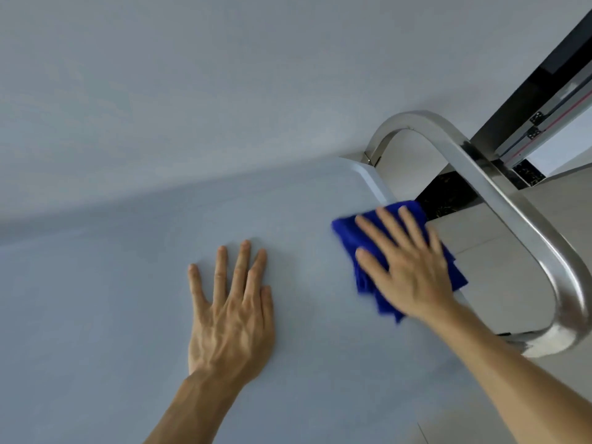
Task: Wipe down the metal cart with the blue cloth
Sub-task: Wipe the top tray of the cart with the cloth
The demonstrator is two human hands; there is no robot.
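Observation:
The metal cart's flat top (128,299) fills the lower half of the view. Its curved steel handle (499,193) loops along the right edge. A folded blue cloth (349,232) lies on the top near the right rim. My right hand (407,267) presses flat on the cloth with straight, spread fingers. The cloth's edges show around the hand, partly blurred. My left hand (230,309) rests flat on the bare top, left of the cloth, holding nothing.
A plain grey wall (224,75) runs directly behind the cart's far edge. To the right, beyond the handle, are a pale tiled floor (499,261) and a dark-and-metal door frame (544,91).

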